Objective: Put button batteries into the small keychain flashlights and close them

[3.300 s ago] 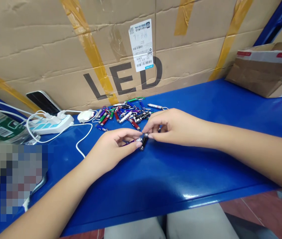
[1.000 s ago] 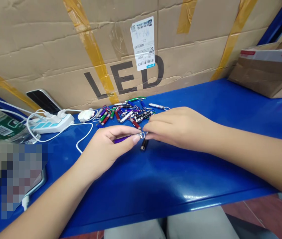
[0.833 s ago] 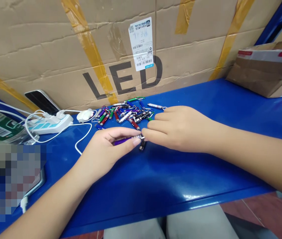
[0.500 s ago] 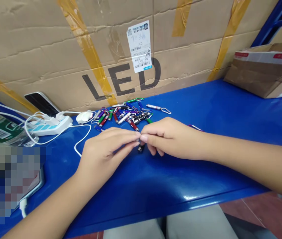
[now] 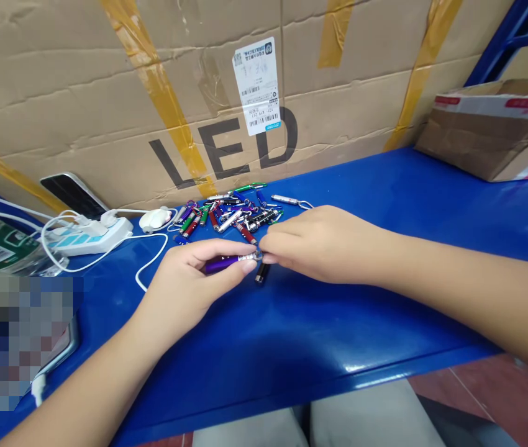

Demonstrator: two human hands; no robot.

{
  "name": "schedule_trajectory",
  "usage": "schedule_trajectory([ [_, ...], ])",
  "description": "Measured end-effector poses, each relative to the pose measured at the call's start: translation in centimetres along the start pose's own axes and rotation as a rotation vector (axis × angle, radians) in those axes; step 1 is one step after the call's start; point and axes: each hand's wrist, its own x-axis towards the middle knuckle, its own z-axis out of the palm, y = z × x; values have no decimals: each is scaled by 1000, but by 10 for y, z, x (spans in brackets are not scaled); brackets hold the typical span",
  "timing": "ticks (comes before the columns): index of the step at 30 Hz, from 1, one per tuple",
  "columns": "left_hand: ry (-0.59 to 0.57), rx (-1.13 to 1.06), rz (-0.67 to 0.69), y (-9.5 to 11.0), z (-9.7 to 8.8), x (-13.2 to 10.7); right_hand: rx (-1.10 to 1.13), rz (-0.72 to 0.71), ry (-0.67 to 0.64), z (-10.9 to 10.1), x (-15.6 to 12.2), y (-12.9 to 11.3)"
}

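Note:
My left hand point(image 5: 189, 279) pinches a purple mini keychain flashlight point(image 5: 220, 265) between thumb and fingers, its silver end pointing right. At that end, the curled fingers of my right hand point(image 5: 324, 245) are closed; what lies between their tips is hidden. Just below the fingertips, a black mini flashlight point(image 5: 261, 274) lies on the blue table point(image 5: 338, 329), partly covered by my right hand. Beyond my hands is a loose pile of mini flashlights point(image 5: 227, 217) in red, green, blue, purple, black and silver, several with small carabiner clips.
A silver flashlight point(image 5: 285, 199) with a clip lies right of the pile. A white power strip point(image 5: 96, 239) with cables, a phone point(image 5: 71, 192) and a plastic bottle point(image 5: 3, 245) are on the left. A large carton point(image 5: 348, 112) backs the table; an open cardboard box point(image 5: 478, 133) sits right.
My left fingers have spread around the flashlight, so its purple body now shows. My right hand has rolled over, knuckles up, and its lower fingers have tucked in. The view has shifted slightly.

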Motion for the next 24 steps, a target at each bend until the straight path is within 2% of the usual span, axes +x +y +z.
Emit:
schedule_trajectory([
  [3,-32,-15,3,0,1,-1,-12,-28,-21,1,0,1],
  [5,-29,1,38,0,2,-2,86,-14,-36,1,0,0],
  [9,22,108,176,2,2,-5,495,60,-59,3,2,-4],
  [13,78,226,306,6,2,-7,907,278,-148,5,3,-10],
  [16,90,222,304,8,2,-7,1044,331,-229,4,3,-12],
  [19,80,120,145,6,4,-5,858,257,-164,1,4,-10],
  [24,18,-139,-126,0,5,0,175,87,-56,-2,2,-4],
])
